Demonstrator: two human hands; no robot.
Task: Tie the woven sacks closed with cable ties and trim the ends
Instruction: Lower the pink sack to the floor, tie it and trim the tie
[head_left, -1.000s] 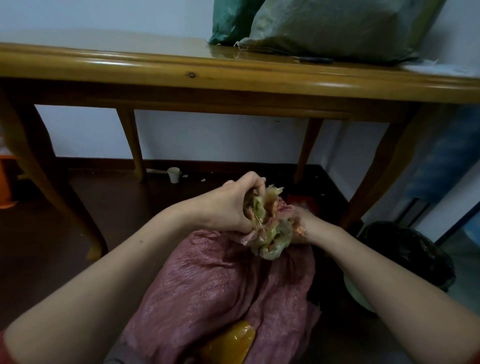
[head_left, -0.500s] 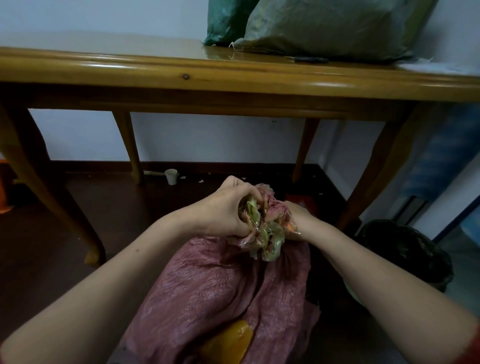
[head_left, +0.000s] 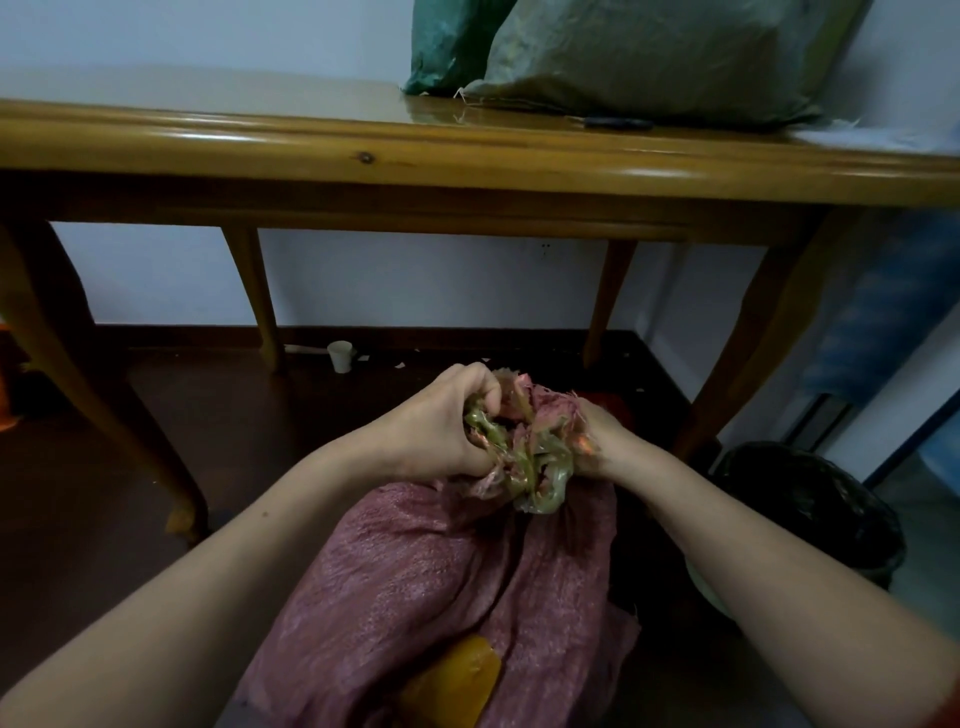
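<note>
A pink woven sack stands on the floor in front of me, with a yellow patch low on its front. Its mouth is bunched into a crumpled knot with a greenish plastic liner showing. My left hand grips the bunched mouth from the left, fingers curled into it. From the right, my right hand clutches the same bunch, mostly hidden behind the frayed cloth. Two green woven sacks lie on the wooden table. A dark slim tool lies beside them. No cable tie is visible.
The table spans the view just beyond the sack, its legs at left and right. A black-lined waste bin stands at the right. A small white cup sits by the far wall. Blue cloth hangs at right.
Both hands have kept squeezing and twisting the sack mouth, which is now a tighter bunch. The view has shifted slightly; the hands sit a little lower in it.
</note>
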